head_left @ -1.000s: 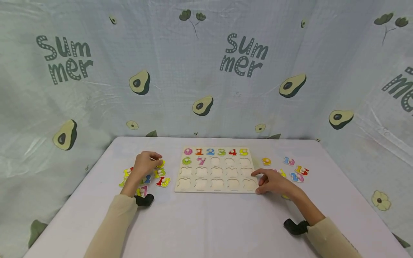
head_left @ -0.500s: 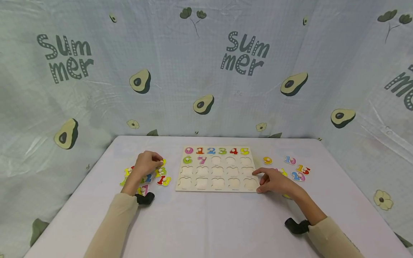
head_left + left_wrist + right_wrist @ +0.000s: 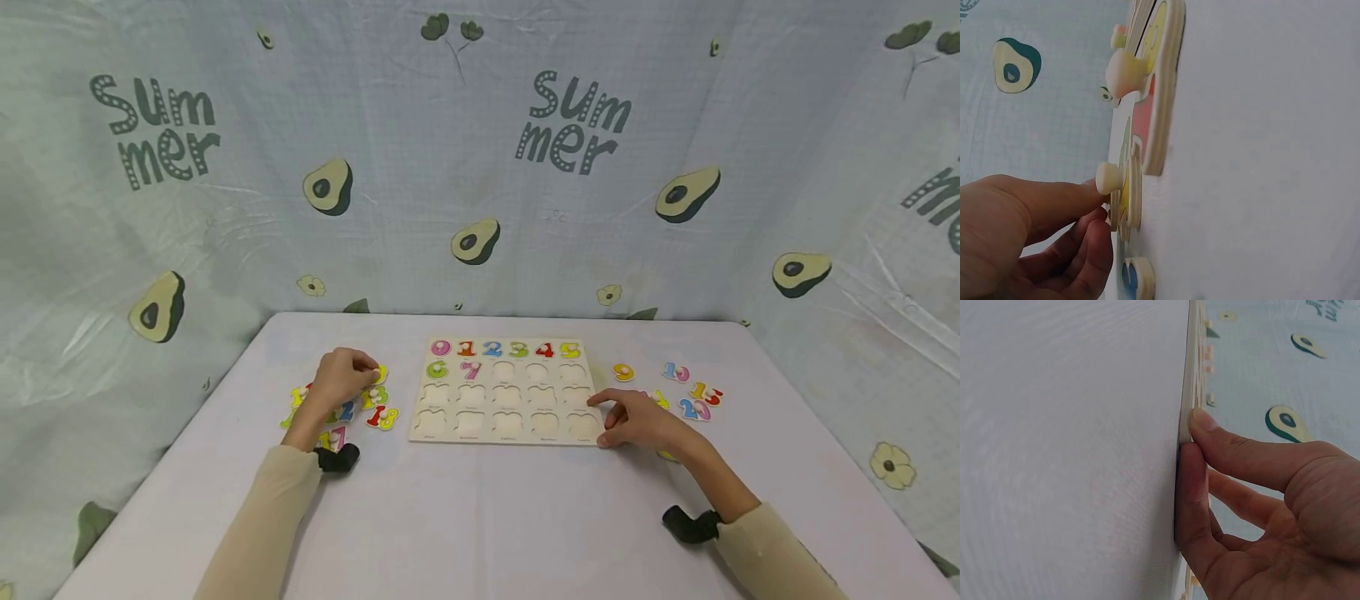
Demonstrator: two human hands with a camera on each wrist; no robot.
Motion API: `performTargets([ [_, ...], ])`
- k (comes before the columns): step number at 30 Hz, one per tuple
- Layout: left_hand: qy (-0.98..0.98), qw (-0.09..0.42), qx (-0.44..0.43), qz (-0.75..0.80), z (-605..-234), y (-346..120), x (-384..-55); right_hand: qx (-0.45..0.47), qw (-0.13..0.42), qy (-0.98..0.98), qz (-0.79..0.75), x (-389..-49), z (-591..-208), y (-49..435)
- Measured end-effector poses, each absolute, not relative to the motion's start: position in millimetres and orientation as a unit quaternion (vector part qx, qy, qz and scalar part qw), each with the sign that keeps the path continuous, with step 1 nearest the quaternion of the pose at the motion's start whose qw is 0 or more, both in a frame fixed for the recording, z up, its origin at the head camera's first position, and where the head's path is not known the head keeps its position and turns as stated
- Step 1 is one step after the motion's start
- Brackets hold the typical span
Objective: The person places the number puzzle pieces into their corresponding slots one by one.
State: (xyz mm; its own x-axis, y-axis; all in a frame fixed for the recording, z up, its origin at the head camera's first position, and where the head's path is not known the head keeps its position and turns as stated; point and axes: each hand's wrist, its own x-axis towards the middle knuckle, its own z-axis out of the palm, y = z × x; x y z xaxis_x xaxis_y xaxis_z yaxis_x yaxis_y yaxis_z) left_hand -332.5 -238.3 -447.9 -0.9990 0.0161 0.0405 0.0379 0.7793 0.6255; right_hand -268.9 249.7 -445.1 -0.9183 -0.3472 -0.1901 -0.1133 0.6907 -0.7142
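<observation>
A wooden number puzzle board (image 3: 506, 417) lies in mid-table, with pieces 0 to 7 in its upper recesses and the other recesses bare. Left of it, my left hand (image 3: 341, 383) pinches a yellow number piece (image 3: 382, 375) at the edge of a loose group; in the left wrist view the fingertips are partly hidden behind a knobbed green-and-yellow piece (image 3: 1125, 187). Close by are a green-and-yellow 13 (image 3: 374, 397) and a red-and-yellow 18 (image 3: 383, 417). My right hand (image 3: 637, 419) holds the board's lower right edge, its thumb at the corner.
More loose number pieces lie right of the board, among them an orange 9 (image 3: 623, 372), a 10 (image 3: 676, 372), a 15 (image 3: 707, 393) and a 20 (image 3: 694, 409). Some are partly under the right hand. A patterned curtain (image 3: 405, 125) stands behind the white table (image 3: 450, 517).
The head view has shifted slightly. Both hands stay in place, the left at the yellow piece and the right at the board's edge.
</observation>
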Motion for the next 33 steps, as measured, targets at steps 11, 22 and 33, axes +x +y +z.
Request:
performTargets([
  [11, -0.936, 0.035, -0.030, -0.350, -432.9, -227.1, -328.9, -0.127, 0.155, 0.903, -0.379, -268.8, -445.7, 249.3],
  [22, -0.927, 0.050, -0.056, -0.369, -421.9, -194.5, -324.5, -0.115, 0.158, 0.905, -0.378, -269.5, -448.4, 253.2],
  [33, -0.916, 0.088, -0.099, -0.378, -418.0, -153.1, -323.5, -0.128, 0.158, 0.903, -0.379, -273.1, -448.9, 252.5],
])
